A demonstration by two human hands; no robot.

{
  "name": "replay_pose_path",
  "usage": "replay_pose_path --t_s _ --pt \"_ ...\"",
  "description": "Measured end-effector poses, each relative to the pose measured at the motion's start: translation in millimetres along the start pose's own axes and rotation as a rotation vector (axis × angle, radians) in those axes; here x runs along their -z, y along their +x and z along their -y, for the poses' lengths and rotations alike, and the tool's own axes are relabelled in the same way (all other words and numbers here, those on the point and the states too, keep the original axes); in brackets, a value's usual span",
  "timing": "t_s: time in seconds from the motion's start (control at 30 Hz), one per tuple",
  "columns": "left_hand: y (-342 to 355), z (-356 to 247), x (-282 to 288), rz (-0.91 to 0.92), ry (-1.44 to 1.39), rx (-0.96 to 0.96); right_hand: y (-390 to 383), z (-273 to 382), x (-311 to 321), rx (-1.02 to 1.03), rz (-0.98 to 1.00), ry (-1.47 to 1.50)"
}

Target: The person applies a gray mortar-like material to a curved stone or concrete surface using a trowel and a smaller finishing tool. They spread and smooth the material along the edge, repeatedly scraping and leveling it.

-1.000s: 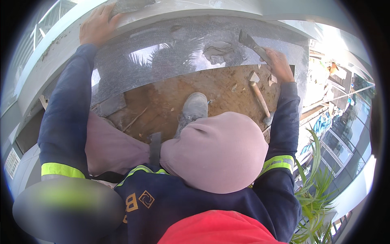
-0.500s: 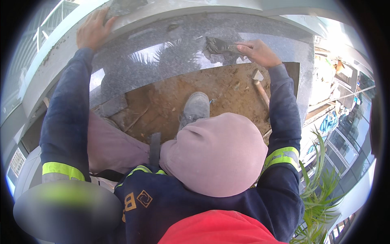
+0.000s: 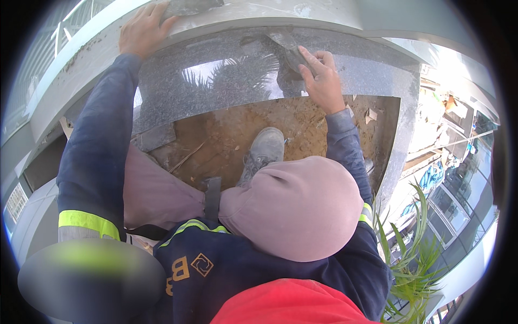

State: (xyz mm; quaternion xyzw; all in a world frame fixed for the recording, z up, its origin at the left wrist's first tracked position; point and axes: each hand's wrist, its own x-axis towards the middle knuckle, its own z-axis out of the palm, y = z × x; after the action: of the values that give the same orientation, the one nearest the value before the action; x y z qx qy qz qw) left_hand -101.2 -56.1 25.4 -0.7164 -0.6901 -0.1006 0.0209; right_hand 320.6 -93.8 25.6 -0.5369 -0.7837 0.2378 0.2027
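Observation:
My right hand [image 3: 324, 78] is closed round a putty knife [image 3: 291, 53], its blade toward the back edge of the grey polished stone slab [image 3: 162, 105]. Grey smears mark the slab about the blade. Up at the pale raised ledge [image 3: 259, 13], my left hand [image 3: 144, 32] has its thumb and fingers on either side of a flat grey piece [image 3: 194, 5]. It looks gripped there; the upper frame edge hides part of it, and I cannot tell its kind.
Bare brown soil [image 3: 232, 127] fills the opening between the slab and me, with my boot [image 3: 268, 144] in it. A loose chip [image 3: 370, 115] lies to the right. Green plant leaves [image 3: 410, 259] rise at lower right. Building materials [image 3: 431, 129] lie beyond the slab's right edge.
My right hand has swung left and turned the putty knife, its blade now pointing toward the ledge. My left hand and the grey piece have shifted right. My right forearm now covers the hammer.

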Motion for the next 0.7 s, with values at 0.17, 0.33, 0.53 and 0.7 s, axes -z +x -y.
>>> replay_pose_path --t_s 0.17,0.33,0.53,0.7 --pt "-1 -1 0 -0.071 -0.032 -0.043 1 1 -37 -0.027 -0.044 -0.127" --pt "3 -3 -3 -0.061 -0.05 -0.065 -5 3 -57 -0.025 -0.022 -0.167" --pt "-2 12 -15 -0.002 0.141 -0.069 16 31 -27 -0.105 0.202 -0.181" --pt "1 3 -6 -0.084 0.035 -0.117 9 17 -3 -0.132 0.121 -0.149"
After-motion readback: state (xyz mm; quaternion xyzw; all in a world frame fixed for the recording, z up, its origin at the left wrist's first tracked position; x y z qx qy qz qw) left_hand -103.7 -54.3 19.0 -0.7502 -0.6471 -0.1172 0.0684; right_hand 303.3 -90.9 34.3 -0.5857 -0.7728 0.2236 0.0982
